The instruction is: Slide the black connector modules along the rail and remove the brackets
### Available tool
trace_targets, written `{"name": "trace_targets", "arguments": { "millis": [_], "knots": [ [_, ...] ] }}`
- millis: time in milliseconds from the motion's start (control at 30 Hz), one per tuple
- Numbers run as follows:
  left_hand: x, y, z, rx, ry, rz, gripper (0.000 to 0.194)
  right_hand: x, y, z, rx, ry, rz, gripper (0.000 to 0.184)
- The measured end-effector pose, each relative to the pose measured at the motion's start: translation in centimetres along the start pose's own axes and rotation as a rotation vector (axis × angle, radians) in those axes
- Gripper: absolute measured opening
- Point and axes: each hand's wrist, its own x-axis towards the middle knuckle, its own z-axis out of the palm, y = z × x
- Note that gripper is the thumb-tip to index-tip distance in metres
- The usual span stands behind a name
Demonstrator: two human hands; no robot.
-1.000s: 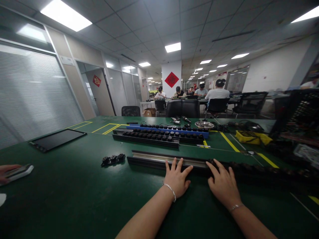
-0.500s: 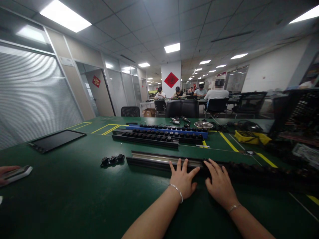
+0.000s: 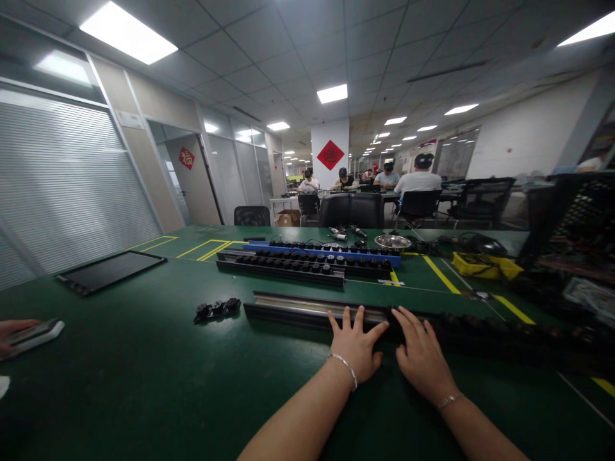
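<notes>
A long black metal channel [image 3: 288,308] with a bare silvery inner track lies across the green table. My left hand [image 3: 356,346] rests on its near edge with the fingers spread. Just to the right, my right hand [image 3: 423,349] lies over the same channel, fingers stretched forward and thumb apart. Beyond my right hand, dark round parts [image 3: 480,320] sit in a row along the channel, dim and hard to make out. Left of the channel's end lies a short strip with three black round pieces [image 3: 217,308].
Black and blue rails [image 3: 307,262] filled with round pieces lie farther back. A metal bowl [image 3: 392,241] and a yellow tray [image 3: 485,264] stand behind to the right. On the left are a flat black panel [image 3: 113,269] and another person's hand [image 3: 14,333] holding a phone-like object.
My left hand has shifted very slightly to the right along the channel. My right hand stays almost in place.
</notes>
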Motion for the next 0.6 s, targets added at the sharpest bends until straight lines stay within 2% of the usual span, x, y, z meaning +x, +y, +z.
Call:
{"name": "trace_targets", "arguments": {
  "millis": [167,600],
  "knots": [
    [0.05,0.33,-0.28,0.031,-0.036,-0.023,0.063,-0.02,0.05,0.18,0.014,-0.008,-0.017,0.069],
    [0.29,0.56,-0.09,0.032,-0.011,-0.028,0.069,0.07,-0.6,0.19,0.001,-0.05,-0.051,0.074]
  ]
}}
